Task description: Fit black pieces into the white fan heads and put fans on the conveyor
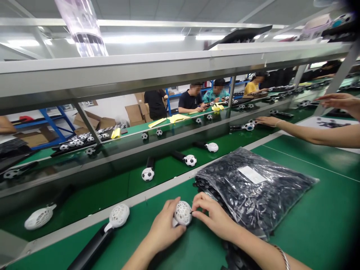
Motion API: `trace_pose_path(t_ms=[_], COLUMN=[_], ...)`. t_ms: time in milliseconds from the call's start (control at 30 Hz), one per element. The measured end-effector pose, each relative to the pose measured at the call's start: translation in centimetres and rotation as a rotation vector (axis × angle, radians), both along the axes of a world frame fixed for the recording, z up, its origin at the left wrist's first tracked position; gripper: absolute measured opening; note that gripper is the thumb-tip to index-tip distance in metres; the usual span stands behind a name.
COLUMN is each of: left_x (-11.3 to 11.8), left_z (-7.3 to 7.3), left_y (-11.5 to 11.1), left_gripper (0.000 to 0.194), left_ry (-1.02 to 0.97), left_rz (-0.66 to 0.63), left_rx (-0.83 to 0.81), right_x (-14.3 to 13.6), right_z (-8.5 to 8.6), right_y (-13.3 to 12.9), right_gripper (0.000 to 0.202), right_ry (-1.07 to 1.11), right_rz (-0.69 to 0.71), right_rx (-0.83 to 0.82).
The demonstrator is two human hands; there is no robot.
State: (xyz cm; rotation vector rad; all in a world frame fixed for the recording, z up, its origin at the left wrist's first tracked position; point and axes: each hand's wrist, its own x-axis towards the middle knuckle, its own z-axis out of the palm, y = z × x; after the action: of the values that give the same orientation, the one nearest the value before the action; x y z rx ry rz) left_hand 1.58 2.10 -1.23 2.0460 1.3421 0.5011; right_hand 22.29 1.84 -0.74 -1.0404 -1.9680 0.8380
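My left hand (164,228) is closed around a handheld fan with a white, round lattice head (183,213); its handle is mostly hidden under my wrist. At the right edge of that head, my right hand (209,213) pinches a small black piece (192,212), too small to identify. To the left, another white-headed fan (119,215) with a black handle lies on the green work surface (140,243). Beside my right forearm is a clear plastic bag (261,195) full of small black parts. Loose black parts (237,257) spill out below it.
Beyond a metal rail, a green conveyor belt (123,187) carries several fans, including a football-patterned one (148,173). A co-worker's hands (268,121) reach over the belt at right. A shelf beam (157,67) crosses above. Several people sit or stand behind.
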Motion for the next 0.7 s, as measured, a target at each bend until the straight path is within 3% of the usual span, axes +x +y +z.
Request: trace_pose_path(t_ms=[367,700], left_x=[-0.2,-0.2], left_z=[-0.1,0.2], left_y=[0.1,0.3], left_gripper=[0.072,0.074], left_ry=[0.018,0.040], left_rz=[-0.027,-0.044], left_rx=[0.052,0.041], right_x=[0.3,-0.8], right_z=[-0.8,-1.8], right_y=[0.6,0.4], right_gripper=[0.008,0.001], right_ry=[0.044,0.071], right_rz=[-0.031,0.086], right_rx=[0.016,0.026])
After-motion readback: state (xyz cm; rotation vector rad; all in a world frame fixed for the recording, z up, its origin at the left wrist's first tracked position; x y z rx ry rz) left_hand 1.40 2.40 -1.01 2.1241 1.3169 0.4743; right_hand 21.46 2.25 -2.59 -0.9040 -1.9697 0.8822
